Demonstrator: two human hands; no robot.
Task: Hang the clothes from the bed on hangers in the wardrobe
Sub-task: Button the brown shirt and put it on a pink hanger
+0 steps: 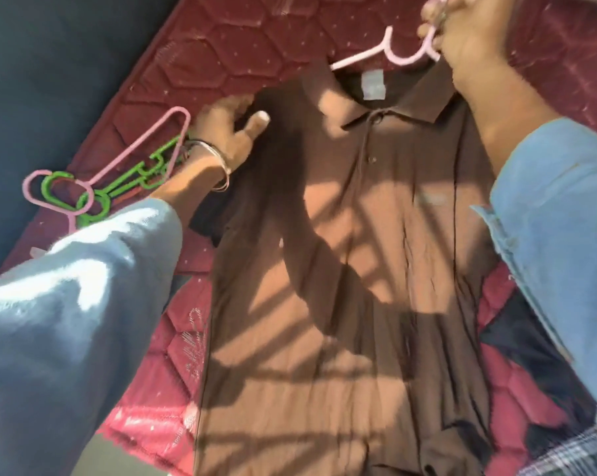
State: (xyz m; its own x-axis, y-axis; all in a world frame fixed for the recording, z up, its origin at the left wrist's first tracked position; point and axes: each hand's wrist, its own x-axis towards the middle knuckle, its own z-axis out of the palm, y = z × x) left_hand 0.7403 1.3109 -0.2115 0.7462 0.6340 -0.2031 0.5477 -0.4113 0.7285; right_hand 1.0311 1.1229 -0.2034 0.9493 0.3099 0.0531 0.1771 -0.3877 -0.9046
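Observation:
A brown polo shirt (352, 262) lies flat, front up, on the red quilted bed (221, 53), collar toward the far side. My left hand (232, 128) grips the shirt's left shoulder, thumb on top of the fabric. Above the collar, my right hand (469, 32) holds a pink hanger (390, 53) near its hook; one arm of the hanger points into the neck opening.
A pile of pink and green hangers (118, 180) lies on the bed's left edge beside my left wrist. Dark clothing (527, 345) and a plaid piece (572, 451) lie under the shirt at the right. Dark floor (50, 63) shows beyond the bed at the left.

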